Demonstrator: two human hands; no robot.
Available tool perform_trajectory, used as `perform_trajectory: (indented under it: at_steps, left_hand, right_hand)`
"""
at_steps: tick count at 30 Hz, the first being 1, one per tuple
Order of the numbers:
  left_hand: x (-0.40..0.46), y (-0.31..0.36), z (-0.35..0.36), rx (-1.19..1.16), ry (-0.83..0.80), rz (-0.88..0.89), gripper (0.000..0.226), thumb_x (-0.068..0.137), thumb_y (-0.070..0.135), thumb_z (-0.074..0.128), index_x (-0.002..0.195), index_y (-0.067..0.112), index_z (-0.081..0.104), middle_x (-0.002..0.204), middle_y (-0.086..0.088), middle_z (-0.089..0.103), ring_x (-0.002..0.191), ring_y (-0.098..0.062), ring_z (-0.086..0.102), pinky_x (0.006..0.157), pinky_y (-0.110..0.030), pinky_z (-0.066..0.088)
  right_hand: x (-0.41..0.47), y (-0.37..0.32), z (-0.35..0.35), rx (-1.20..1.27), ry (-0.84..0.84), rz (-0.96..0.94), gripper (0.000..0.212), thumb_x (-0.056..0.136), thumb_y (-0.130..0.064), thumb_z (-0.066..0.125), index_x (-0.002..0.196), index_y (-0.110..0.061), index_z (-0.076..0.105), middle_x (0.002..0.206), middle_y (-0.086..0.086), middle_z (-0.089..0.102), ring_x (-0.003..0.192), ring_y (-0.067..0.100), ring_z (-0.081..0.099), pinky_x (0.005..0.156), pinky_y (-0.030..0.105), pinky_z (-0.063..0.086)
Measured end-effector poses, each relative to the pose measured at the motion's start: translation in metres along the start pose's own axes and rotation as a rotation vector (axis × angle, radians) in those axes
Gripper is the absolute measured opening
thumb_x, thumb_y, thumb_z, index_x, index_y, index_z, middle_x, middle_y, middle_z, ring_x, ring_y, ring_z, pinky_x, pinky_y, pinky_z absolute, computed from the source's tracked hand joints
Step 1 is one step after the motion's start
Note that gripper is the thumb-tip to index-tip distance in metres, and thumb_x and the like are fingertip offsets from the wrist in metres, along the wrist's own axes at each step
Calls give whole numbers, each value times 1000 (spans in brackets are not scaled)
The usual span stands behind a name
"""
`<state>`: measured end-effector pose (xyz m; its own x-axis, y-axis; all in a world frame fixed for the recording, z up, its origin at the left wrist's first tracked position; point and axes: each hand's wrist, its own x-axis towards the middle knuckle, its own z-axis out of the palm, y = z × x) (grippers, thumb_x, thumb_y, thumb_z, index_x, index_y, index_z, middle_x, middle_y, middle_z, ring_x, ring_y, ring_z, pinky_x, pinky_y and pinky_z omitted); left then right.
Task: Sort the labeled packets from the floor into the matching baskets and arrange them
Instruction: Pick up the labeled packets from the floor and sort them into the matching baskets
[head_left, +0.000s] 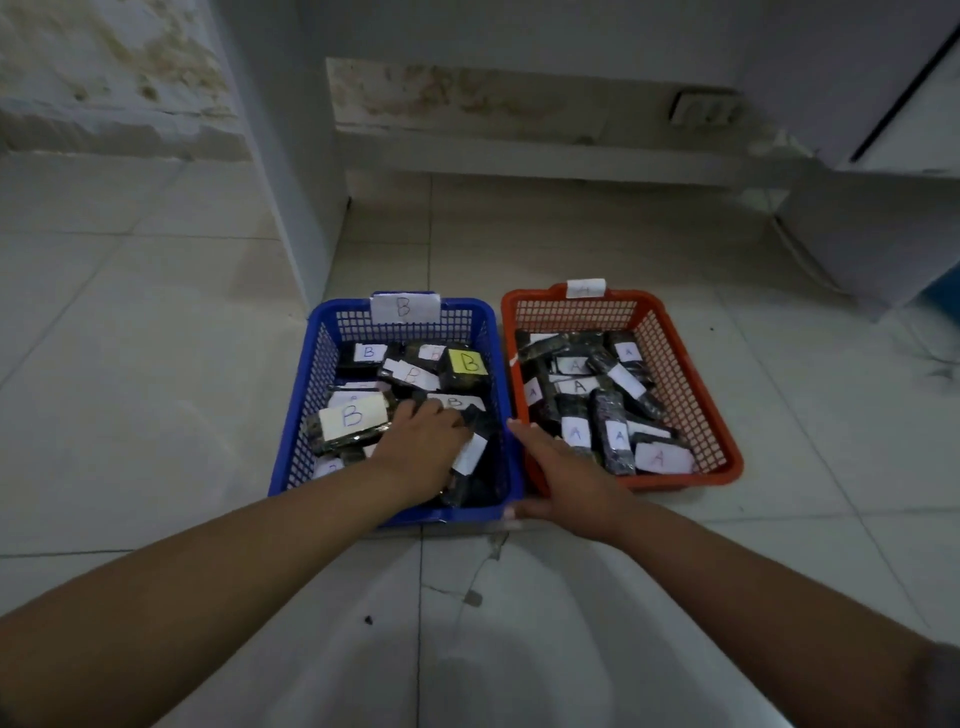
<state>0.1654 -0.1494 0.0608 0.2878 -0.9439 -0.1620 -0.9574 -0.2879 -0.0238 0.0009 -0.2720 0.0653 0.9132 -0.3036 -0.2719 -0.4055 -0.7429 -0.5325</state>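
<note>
A blue basket tagged B stands on the floor, holding several dark packets with B labels, one with a yellow label. To its right an orange basket tagged A holds several dark packets labelled A. My left hand reaches inside the blue basket, palm down, fingers resting on the packets near a white-labelled one. My right hand lies flat on the near left corner of the orange basket, thumb against the blue basket's near right corner.
Pale floor tiles surround the baskets, with a cracked patch just in front. A white pillar rises behind the blue basket. A stained wall and a white cabinet stand at the back.
</note>
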Motion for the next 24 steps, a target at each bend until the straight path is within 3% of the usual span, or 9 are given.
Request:
perform_trajectory:
  at_steps: [2,4,6,10,16,21,24]
  left_hand:
    - [3,16,-12,-135,8,-4,48,88,29,55,135,26,45,133,1,46,122,-23,38,98,-37,26]
    - [7,40,-23,-283,33,44,40,89,27,53,129,26,51,127,1,51,116,-21,47,95,-34,32]
    - [15,71,-33,-437,12,111,34,88,24,57,121,23,57,117,0,55,107,-19,54,89,-31,41]
    - [43,147,-39,-532,-66,300,34,84,22,62,118,19,59,117,-1,60,106,-18,56,91,-30,45]
    - [52,286,-19,-657,-164,509,26,86,21,61,113,20,60,106,2,60,92,-14,57,84,-31,46]
    - [29,384,18,-607,-331,657,34,88,31,58,121,25,53,116,4,55,105,-14,54,87,-32,45]
    - [15,423,37,-556,-358,674,47,84,38,62,127,23,48,122,2,52,112,-16,50,87,-31,43]
  right_hand:
    - [-17,14,-11,80,170,41,75,79,-38,71,142,-29,33,137,-7,49,118,9,50,101,27,41]
    - [-39,34,-23,61,375,109,43,81,-24,69,123,-23,57,103,-5,67,85,7,59,84,27,48]
    - [-69,58,-38,28,497,183,24,81,-16,66,105,-19,67,86,-1,70,74,15,61,75,25,46]
    - [-149,118,-59,13,556,387,18,83,-16,64,100,-19,67,73,-3,64,65,14,57,66,23,40]
    - [-292,188,-44,147,586,755,14,86,-16,63,99,-20,66,75,1,65,66,18,58,67,25,43]
    - [-388,202,13,262,586,934,17,85,-12,62,98,-24,66,81,-2,66,70,14,59,65,21,40]
    - [-428,203,51,259,635,988,27,82,-10,65,107,-18,65,99,2,63,89,20,58,76,24,39]
